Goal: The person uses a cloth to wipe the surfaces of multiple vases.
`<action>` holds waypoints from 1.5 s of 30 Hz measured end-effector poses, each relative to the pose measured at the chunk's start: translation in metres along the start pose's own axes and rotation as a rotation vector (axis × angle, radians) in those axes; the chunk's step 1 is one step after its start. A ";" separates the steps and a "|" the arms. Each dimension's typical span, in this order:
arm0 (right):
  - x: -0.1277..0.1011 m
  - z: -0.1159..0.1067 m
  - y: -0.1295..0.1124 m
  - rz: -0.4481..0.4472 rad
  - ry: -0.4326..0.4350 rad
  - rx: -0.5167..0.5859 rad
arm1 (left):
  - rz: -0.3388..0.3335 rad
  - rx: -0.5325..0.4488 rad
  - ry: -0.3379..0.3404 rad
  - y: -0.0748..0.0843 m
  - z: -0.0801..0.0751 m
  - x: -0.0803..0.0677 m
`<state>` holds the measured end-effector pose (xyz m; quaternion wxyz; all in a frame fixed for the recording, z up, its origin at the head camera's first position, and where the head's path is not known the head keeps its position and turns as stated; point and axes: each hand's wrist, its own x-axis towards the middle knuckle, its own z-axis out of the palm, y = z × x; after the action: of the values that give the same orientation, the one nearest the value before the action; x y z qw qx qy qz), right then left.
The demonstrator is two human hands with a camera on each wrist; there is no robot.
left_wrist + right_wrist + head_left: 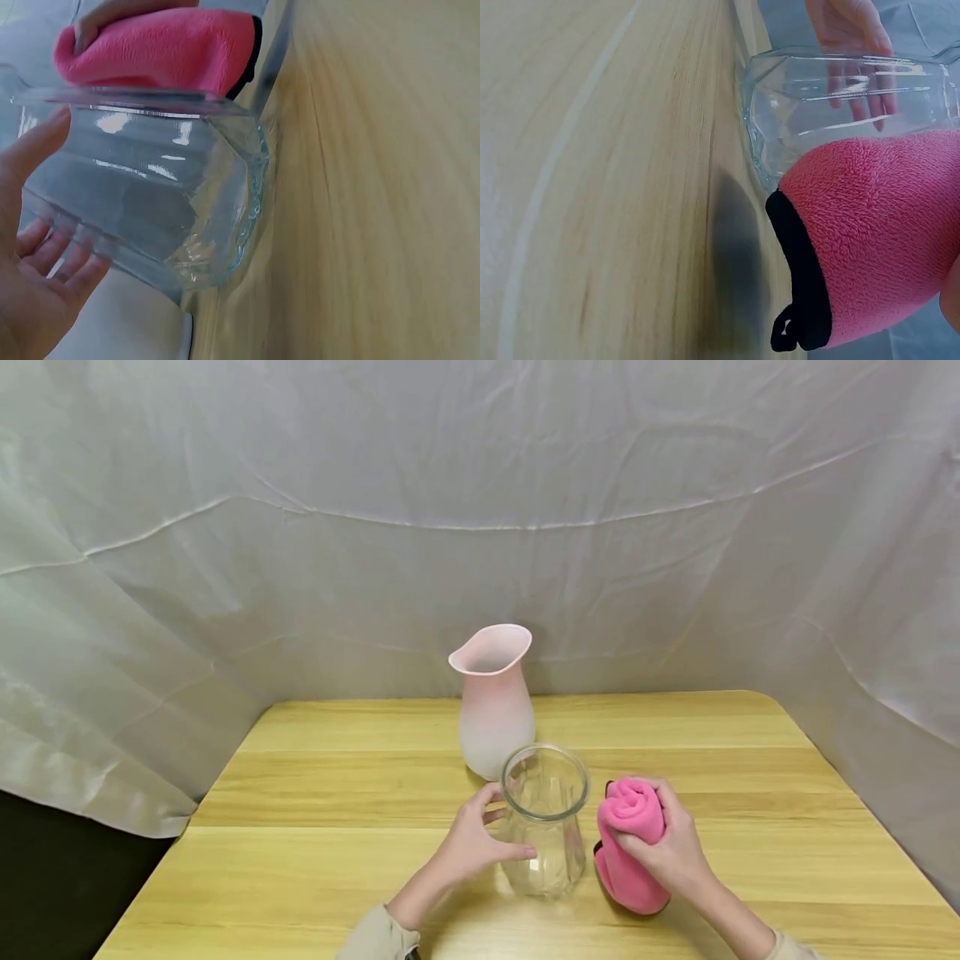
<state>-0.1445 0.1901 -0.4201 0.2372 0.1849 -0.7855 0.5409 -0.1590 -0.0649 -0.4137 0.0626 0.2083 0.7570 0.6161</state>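
A clear glass vase [546,860] with a round rim stands upright on the wooden table in the head view. My left hand [474,839] holds it from the left, thumb across the near side and fingers round the far side. Through the glass, those fingers [859,90] show in the right wrist view. To the vase's right, my right hand [675,852] grips a rolled pink towel [633,881] with black edging, the thumb on its near side. The towel's lower end [870,247] hangs close over the table, its shadow beside it in the right wrist view.
Behind the glass vase stands a pink-and-white vase [497,718] with a flared, pointed lip. The wooden table [322,860] has a rounded far right corner. Grey cloth [375,568] hangs along its back and sides.
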 end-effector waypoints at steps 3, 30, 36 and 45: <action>0.000 0.000 0.000 -0.005 -0.004 0.007 | -0.021 -0.009 -0.019 -0.009 -0.003 0.003; -0.003 0.006 -0.002 0.045 -0.044 0.020 | 0.134 -0.071 -0.377 -0.023 -0.032 0.035; 0.006 0.003 -0.009 0.013 -0.009 0.030 | 0.114 -0.050 -0.126 -0.015 -0.020 0.017; 0.019 0.011 -0.018 -0.155 0.018 0.098 | 0.133 0.046 0.094 -0.017 0.004 0.002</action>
<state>-0.1518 0.1730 -0.3986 0.2763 0.2517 -0.7392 0.5602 -0.1632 -0.0635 -0.4303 -0.0187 0.2303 0.7577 0.6103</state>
